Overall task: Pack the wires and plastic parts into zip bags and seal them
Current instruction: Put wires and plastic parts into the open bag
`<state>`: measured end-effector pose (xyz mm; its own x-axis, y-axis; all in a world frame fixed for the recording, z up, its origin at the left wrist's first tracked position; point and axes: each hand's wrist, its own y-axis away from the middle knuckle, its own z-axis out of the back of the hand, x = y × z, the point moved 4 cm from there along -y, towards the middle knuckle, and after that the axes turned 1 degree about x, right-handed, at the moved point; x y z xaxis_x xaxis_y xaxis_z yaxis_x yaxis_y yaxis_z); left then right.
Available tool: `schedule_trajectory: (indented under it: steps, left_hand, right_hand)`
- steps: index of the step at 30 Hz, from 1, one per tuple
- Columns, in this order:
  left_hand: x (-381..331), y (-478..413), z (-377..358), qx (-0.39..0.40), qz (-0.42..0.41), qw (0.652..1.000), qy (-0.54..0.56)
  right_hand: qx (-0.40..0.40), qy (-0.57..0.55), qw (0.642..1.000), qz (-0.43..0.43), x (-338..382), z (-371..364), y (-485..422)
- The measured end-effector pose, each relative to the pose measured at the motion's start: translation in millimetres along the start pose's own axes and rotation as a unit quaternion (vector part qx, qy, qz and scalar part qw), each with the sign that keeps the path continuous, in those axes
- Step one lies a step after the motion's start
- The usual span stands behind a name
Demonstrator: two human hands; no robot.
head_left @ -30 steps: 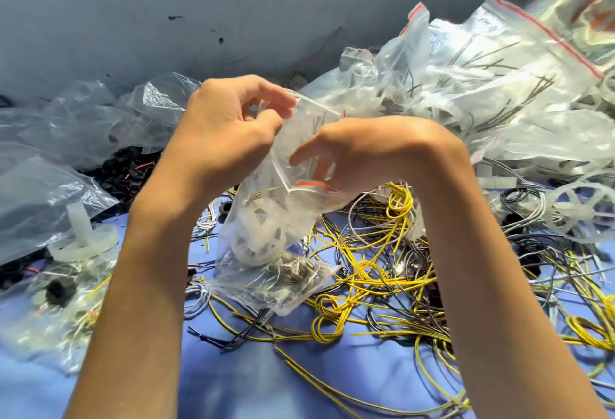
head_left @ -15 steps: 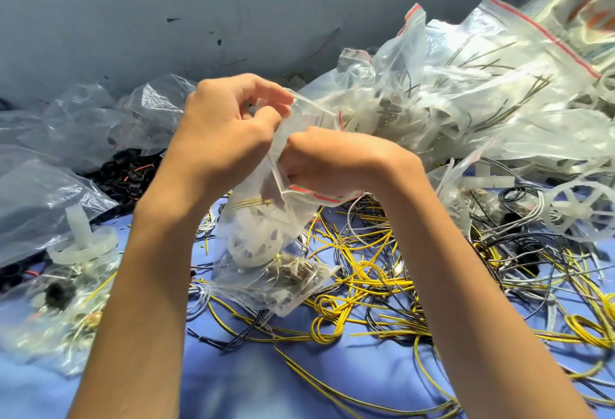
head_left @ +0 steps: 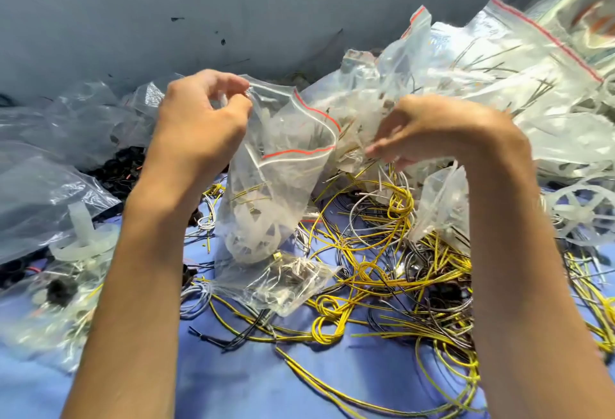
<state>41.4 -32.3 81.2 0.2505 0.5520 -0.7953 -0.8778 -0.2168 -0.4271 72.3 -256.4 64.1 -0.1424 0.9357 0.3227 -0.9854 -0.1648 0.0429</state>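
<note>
My left hand pinches the top left corner of a clear zip bag with a red seal line and holds it up. The bag's mouth gapes to the right. Inside it lie a white plastic wheel and a few thin wires. My right hand is to the right of the bag, off it, fingers curled at the edge of the pile. Whether they hold anything is hidden. Loose yellow, white and black wires are tangled on the blue surface below.
A small filled bag lies under the held one. Large filled zip bags pile up at the back right, beside a loose white wheel. More bags and a white plastic part lie left. A grey wall stands behind.
My right hand has let go of the bag's mouth and moved right to the pile. The bag's mouth now hangs open, held only by my left hand.
</note>
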Motion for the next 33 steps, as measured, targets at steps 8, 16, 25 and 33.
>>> schedule_trajectory:
  steps: [8,16,25,33]
  left_hand:
    - [3,-1,-1,0.006,0.006,1.000,0.008]
    - [5,-2,-1,0.012,0.005,1.000,0.010]
    - [4,0,-4,0.023,0.007,1.000,0.006]
    - [0,2,-6,0.029,0.000,1.000,0.004]
  right_hand:
    - [0.083,-0.062,0.993,-0.062,-27,-15,-12]
    - [0.075,-0.105,0.986,-0.104,-47,-17,-15]
    - [0.069,-0.017,0.997,-0.042,-36,-27,-23]
    - [-0.020,-0.131,0.990,0.052,-37,-7,-19]
